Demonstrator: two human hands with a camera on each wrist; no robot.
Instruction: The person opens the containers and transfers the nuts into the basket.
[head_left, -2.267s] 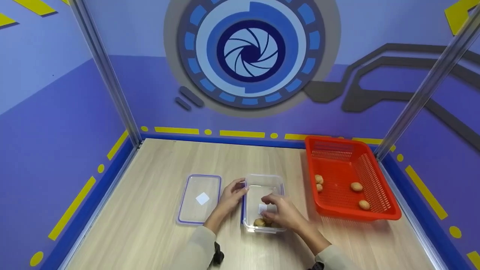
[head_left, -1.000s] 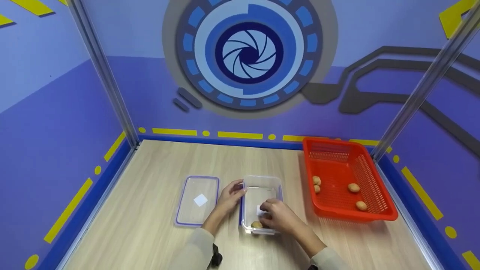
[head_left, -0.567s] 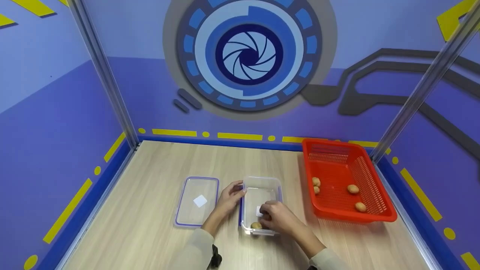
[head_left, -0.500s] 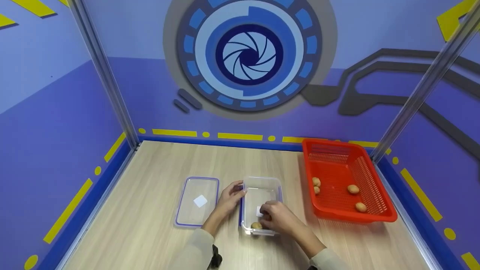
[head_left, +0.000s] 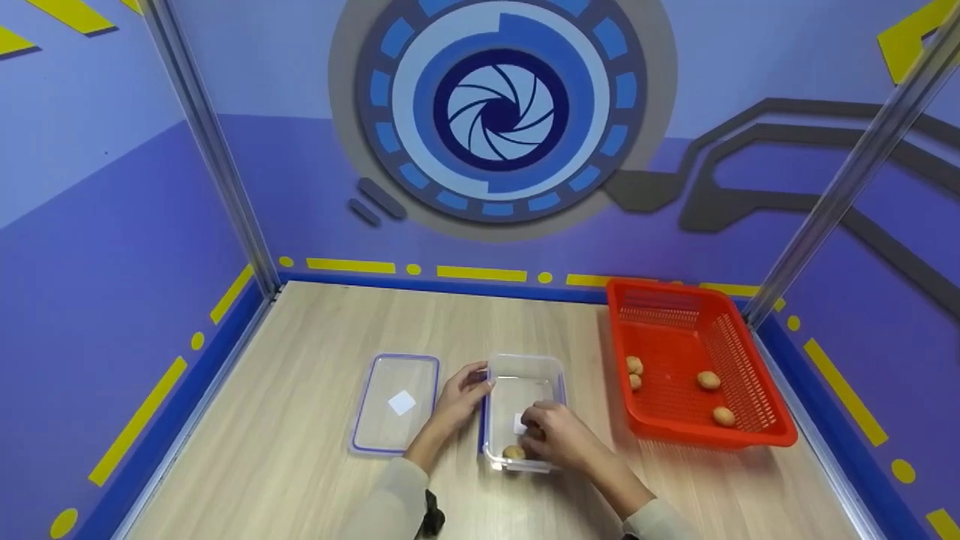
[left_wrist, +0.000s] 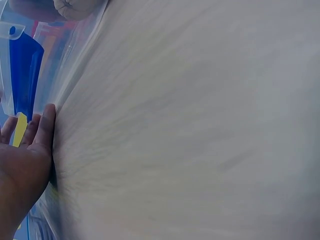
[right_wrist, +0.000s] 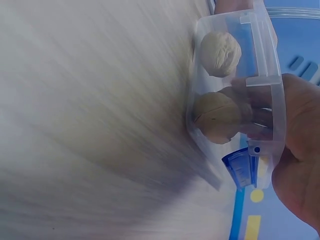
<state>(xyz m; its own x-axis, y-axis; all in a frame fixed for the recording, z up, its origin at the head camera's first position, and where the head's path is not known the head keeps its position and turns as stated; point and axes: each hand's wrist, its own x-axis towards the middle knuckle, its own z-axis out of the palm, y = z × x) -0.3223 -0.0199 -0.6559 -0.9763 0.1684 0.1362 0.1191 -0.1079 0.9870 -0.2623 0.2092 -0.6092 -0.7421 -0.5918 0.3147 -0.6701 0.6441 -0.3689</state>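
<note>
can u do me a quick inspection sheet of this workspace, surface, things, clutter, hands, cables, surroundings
Surface: light wood-grain tabletop.
Container: clear, lid off; two walnuts visible inside at the near end.
Lid: flat on the table, left of the container, apart from it.
Basket: red, at the right; four nuts visible inside.
Clutter: nothing seen.
Left hand: touches the container's left side.
Right hand: reaches inside, fingers at one walnut; grip unclear.
Cables: nothing seen.
Surroundings: printed blue-purple walls, metal posts.
</note>
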